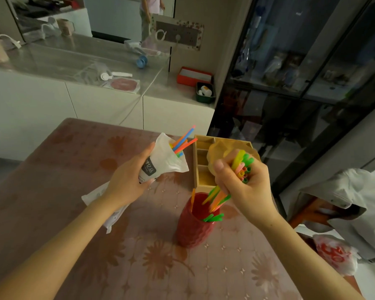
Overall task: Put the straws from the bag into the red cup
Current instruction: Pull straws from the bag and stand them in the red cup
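Note:
A red textured cup (193, 228) stands on the pink floral table, with an orange straw and green straw ends inside it. My right hand (245, 187) grips a bundle of coloured straws (241, 167) just above the cup; their lower ends dip into its mouth. My left hand (128, 178) holds the white plastic bag (162, 161) up, left of the cup, tilted with its open end to the right. Several more straws (183, 140), blue, orange and green, poke out of the bag's opening.
A wooden compartment box (200, 161) with a yellow object in it sits right behind the cup. The table (95, 245) ends near the right, where a chair draped in grey cloth (342, 204) and a red-printed plastic bag (333, 254) stand. A white counter lies beyond.

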{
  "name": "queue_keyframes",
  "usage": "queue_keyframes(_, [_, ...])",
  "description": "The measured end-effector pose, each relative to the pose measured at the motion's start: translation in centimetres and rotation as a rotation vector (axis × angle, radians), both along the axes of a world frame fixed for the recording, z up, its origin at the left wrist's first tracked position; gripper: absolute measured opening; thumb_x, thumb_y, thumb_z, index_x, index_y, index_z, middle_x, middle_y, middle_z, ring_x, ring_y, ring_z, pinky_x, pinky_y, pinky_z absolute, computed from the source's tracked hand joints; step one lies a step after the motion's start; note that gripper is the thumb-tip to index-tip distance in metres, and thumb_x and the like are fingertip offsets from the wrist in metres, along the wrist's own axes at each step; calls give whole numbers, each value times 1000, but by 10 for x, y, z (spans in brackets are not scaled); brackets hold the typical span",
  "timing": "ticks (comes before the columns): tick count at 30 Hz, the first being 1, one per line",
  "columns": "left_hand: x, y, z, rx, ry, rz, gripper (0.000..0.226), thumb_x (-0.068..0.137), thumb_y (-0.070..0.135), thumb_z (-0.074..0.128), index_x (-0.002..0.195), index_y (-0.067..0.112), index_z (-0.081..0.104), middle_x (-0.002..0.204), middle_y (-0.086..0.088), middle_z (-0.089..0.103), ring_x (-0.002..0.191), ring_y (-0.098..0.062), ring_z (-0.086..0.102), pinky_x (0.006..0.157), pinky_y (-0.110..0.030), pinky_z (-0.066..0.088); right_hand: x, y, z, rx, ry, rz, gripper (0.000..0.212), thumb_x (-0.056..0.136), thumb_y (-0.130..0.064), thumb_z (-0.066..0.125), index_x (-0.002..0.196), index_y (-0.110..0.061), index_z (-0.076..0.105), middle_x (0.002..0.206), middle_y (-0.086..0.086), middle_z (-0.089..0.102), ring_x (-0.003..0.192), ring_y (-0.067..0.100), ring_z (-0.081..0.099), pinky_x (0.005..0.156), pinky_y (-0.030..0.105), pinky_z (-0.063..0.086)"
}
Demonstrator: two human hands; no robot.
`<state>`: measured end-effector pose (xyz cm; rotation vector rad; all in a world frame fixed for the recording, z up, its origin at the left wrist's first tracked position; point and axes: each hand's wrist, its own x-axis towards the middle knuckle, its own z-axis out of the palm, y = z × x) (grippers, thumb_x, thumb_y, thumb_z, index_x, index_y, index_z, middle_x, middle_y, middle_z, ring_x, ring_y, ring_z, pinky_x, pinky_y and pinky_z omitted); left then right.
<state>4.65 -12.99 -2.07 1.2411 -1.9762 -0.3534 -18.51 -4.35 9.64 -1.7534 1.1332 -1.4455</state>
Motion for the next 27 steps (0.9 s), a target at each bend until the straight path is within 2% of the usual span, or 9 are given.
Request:
queue_keyframes(2, [-2, -1, 1, 0, -5, 2, 94, 73, 19, 76, 144, 26, 15, 128, -3, 56, 105, -20, 59, 77, -27, 47, 0, -1, -2, 28, 28, 34, 43, 88, -40, 61, 63, -5, 53, 54, -1, 57, 49, 7, 52, 50, 28, 46])
queue_keyframes(5, [-5, -2, 3, 5, -29, 18, 95, 73, 19, 76, 144, 27, 13, 128, -4, 56, 105, -21, 59, 79, -31, 49, 2, -8, -11, 90, 13, 32, 52, 84, -46, 57, 63, 1, 51, 52, 12, 53, 48, 13, 51, 52, 35, 47])
queue_keyframes(8, [-6, -1, 5, -30, -38, -19, 98, 71, 15, 78, 144, 26, 13, 124, -8, 58, 102, -24, 60, 76, -32, 49, 1, -17, -29, 174, -53, -3, 53, 82, -44, 60, 67, 6, 52, 51, 8, 56, 48, 11, 54, 53, 23, 50])
queue_keyframes(12, [-4, 2, 3, -43, -14, -69, 100, 69, 7, 79, 141, 28, 13, 120, -11, 60, 98, -23, 61, 73, -29, 49, -6, -23, -63, 376, -211, 2, 18, 82, -23, 69, 84, -7, 61, 63, -1, 65, 60, 14, 63, 64, 26, 54])
queue_keyframes(14, [-3, 2, 2, -30, -13, -72, 101, 69, 5, 79, 140, 30, 12, 119, -11, 60, 97, -22, 61, 73, -30, 50, -11, -21, -72, 459, -219, 20, 23, 79, -16, 74, 99, -15, 62, 78, 1, 71, 74, 13, 67, 69, 23, 52])
queue_keyframes(18, [-3, 3, 4, -28, -26, -103, 104, 67, 4, 79, 140, 33, 10, 119, -10, 60, 96, -22, 61, 72, -31, 52, -22, -19, -65, 517, -161, 29, 46, 73, -35, 68, 118, -33, 58, 112, -11, 69, 101, 0, 63, 79, 17, 49])
queue_keyframes(22, [-6, 3, 12, -47, -101, -126, 107, 65, 0, 79, 140, 33, 11, 117, -11, 62, 93, -25, 62, 68, -37, 53, -29, -26, -45, 462, -217, -102, 42, 80, -58, 53, 117, -39, 57, 116, -18, 64, 91, -19, 58, 65, 2, 44])
queue_keyframes(24, [-7, 1, 20, -69, -185, -142, 109, 63, 0, 79, 142, 32, 11, 111, -11, 63, 88, -26, 62, 65, -34, 51, -30, -33, -39, 413, -284, -158, 55, 78, -64, 46, 123, -34, 56, 115, -16, 64, 97, -10, 61, 68, 4, 48])
queue_keyframes(27, [-10, -1, 35, -138, -407, -162, 116, 53, -1, 81, 143, 29, 14, 97, -8, 65, 78, -23, 60, 60, -30, 46, -25, -47, -37, 404, -343, -199, 57, 85, -62, 39, 132, -32, 50, 122, -13, 61, 113, 6, 57, 95, 23, 44])
